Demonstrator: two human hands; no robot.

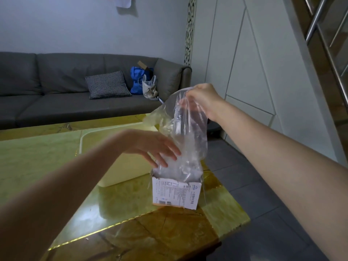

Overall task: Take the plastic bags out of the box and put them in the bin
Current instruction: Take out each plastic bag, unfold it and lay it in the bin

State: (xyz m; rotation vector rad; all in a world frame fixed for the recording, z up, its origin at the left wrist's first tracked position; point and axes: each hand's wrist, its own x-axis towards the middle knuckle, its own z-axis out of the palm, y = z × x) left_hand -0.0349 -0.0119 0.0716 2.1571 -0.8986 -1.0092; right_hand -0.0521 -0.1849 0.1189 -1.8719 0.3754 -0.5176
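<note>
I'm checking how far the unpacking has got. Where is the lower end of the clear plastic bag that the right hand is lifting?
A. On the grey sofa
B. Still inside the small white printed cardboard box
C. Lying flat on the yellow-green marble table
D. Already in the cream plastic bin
B: the right hand pinches the top of the clear plastic bag, whose bottom still sits in the open small white printed cardboard box.

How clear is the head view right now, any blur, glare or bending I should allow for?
Head view: the left hand is smeared by motion blur at its fingers; the right hand gripping the plastic bag looks sharper. The glossy table throws bright glare along its edge. The bag's clear film makes the box opening hard to read. The wide lens bends the railing and walls.
</note>
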